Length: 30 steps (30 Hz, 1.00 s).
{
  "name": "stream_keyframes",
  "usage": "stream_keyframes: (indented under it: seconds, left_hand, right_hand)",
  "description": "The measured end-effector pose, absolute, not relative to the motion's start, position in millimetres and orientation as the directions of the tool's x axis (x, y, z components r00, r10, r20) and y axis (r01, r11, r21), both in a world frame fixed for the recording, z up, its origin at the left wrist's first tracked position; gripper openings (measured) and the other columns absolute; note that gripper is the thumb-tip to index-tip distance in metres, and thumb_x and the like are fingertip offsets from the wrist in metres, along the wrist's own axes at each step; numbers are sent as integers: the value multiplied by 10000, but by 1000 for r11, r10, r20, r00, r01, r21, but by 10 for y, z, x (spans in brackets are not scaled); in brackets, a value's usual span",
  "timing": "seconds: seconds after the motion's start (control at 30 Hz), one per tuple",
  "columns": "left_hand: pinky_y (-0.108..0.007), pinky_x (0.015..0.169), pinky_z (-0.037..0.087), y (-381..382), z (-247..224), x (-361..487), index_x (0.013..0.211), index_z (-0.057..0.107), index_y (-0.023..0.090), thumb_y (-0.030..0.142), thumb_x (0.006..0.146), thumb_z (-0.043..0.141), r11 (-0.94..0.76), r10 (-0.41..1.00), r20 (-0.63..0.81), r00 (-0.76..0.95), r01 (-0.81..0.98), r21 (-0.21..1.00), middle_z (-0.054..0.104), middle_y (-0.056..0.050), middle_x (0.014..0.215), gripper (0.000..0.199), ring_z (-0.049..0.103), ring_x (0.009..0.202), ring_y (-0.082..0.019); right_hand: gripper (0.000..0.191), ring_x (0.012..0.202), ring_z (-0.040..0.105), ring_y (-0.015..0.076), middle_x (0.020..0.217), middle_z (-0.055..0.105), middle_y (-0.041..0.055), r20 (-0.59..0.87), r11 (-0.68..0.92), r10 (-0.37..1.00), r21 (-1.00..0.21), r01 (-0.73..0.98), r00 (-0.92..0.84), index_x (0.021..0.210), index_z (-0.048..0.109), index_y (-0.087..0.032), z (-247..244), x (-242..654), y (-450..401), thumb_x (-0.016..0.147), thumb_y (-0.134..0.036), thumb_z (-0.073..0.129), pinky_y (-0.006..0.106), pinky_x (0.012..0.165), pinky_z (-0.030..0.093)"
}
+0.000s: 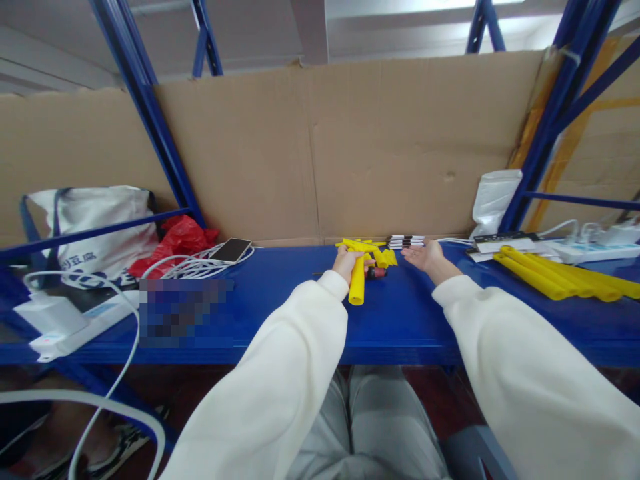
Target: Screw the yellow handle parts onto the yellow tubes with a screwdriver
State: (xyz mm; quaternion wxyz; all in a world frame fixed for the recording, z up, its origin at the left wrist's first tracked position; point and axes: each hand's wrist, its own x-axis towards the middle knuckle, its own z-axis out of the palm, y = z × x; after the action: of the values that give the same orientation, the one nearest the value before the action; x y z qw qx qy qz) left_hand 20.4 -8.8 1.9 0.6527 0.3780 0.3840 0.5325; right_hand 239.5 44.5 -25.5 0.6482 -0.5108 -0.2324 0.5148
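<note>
My left hand point(347, 263) is closed around a short yellow tube point(357, 283) whose open end points toward me. Beside and behind it lie several yellow pieces point(384, 257) on the blue table. A tool with a dark red handle point(377, 272) rests just right of the tube, its thin shaft showing left of my hand. My right hand point(424, 259) is open, palm up, fingers apart, just in front of a small stack of black-and-white items point(406, 241). Nothing shows in its palm.
Long yellow tubes point(560, 277) lie at the right, by a power strip point(595, 251) and a white bag point(495, 200). At the left are a phone point(232, 250), white cables, a red bag point(180, 241) and a tote point(105, 230). Cardboard point(360, 147) stands behind.
</note>
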Motion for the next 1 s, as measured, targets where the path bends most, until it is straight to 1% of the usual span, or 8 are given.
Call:
stream_keyframes:
  seconds: [0.1, 0.23, 0.4, 0.53, 0.6, 0.7, 0.83, 1.0]
  left_hand:
    - [-182, 391, 409, -100, 27, 211, 1257, 410, 245, -5, 829, 576, 141, 987, -100, 129, -371, 918, 696, -64, 1053, 523, 663, 490, -121]
    - [-186, 406, 425, -112, 21, 216, 1275, 405, 257, 4, 828, 581, 139, 982, -90, 166, -318, 938, 696, -75, 1087, 543, 696, 535, -141]
    - [-170, 401, 403, -103, -15, 221, 1226, 422, 241, -6, 876, 539, 136, 964, -71, 255, -249, 959, 682, -35, 976, 444, 646, 474, -98]
    - [-175, 431, 424, -61, -65, 220, 1262, 424, 231, 23, 877, 592, 149, 928, -68, 366, -198, 969, 690, -40, 948, 469, 649, 468, -101]
    - [-192, 449, 448, -39, -87, 214, 1308, 408, 228, 27, 877, 573, 144, 917, -66, 395, -173, 974, 706, -65, 987, 504, 658, 474, -111]
    - [-208, 473, 470, -22, -103, 205, 1350, 398, 225, 39, 877, 570, 131, 910, -57, 411, -154, 979, 721, -88, 1020, 536, 677, 495, -126]
    - [-209, 483, 470, -37, -96, 202, 1353, 415, 218, 43, 869, 591, 126, 902, -60, 427, -127, 984, 729, -92, 994, 544, 687, 515, -135]
    - [-180, 457, 448, -68, -75, 212, 1291, 432, 243, 83, 847, 667, 136, 884, -61, 464, -131, 982, 712, -51, 941, 528, 688, 514, -128]
  right_hand:
    - [539, 935, 699, 253, 1161, 674, 218, -244, -67, 884, -910, -408, 398, 1422, 523, -127, -277, 2523, 472, 990, -341, 282, 373, 759, 608]
    - [495, 1138, 672, 250, 1327, 630, 195, -261, -85, 880, -908, -409, 398, 1420, 510, -174, -253, 2531, 439, 991, -334, 320, 408, 869, 601]
    - [439, 1218, 645, 241, 1448, 561, 187, -184, -32, 910, -925, -379, 371, 1326, 548, -178, -222, 2469, 419, 1027, -367, 288, 409, 957, 567]
    - [306, 1065, 687, 223, 1328, 630, 152, -88, 16, 941, -953, -301, 327, 1119, 613, -201, -197, 2373, 396, 1031, -356, 363, 389, 874, 583]
    - [191, 947, 690, 187, 1195, 689, 111, -12, 55, 961, -970, -236, 276, 992, 638, -202, -182, 2294, 358, 1002, -295, 471, 333, 820, 579]
    - [48, 826, 668, 160, 934, 732, 66, 99, 109, 990, -988, -106, 101, 847, 680, -188, -179, 2172, 289, 889, -185, 655, 265, 764, 543]
    - [144, 690, 598, 143, 695, 686, 21, 156, 166, 984, -977, 134, -81, 694, 691, -163, -217, 2106, 257, 734, -209, 821, 245, 678, 483]
    - [267, 614, 525, 120, 637, 650, 0, 261, 252, 965, -929, 269, -2, 637, 668, -165, -233, 2134, 327, 669, -346, 862, 254, 639, 459]
